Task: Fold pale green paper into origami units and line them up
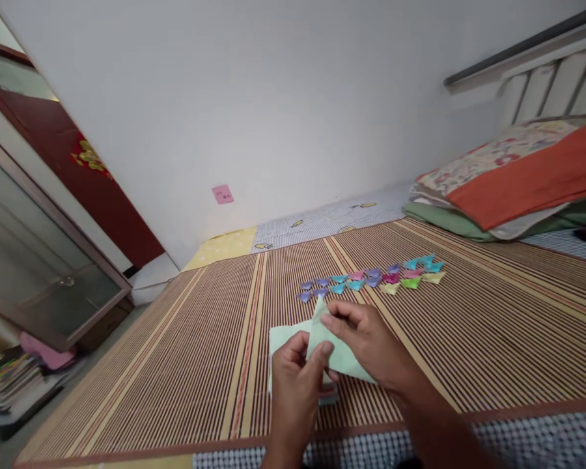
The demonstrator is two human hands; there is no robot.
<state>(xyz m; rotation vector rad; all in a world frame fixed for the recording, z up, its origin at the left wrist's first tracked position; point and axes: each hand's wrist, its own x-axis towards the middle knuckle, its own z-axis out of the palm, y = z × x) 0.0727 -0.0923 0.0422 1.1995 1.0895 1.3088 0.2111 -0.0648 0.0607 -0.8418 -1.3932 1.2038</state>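
From where I stand, beginning at the left: the mat [202,361] lies bare along its left edge. Near the middle of its near edge sits a stack of paper squares [279,336], pale green on top, partly covered by the hands.

The left hand [297,381] is closed in a pinch, thumb in front and fingers behind, on the lower left of a pale green sheet [342,358]. That sheet is held just above the stack, its pointed corner toward the far edge; how many layers it has cannot be told.

The right hand [368,335] pinches the same sheet near its upper tip, thumb against forefinger.

The step appears to be a fold. Advised: left grip firm, edges matched exactly at the tip before pressing, then the crease run outward from the point with the thumb. Held in the air, the paper may slip askew; a flat backing would help.

Beyond, toward the far edge, small folded paper pieces [374,281] stand in rows. Bedding [527,176] occupies the far right corner.
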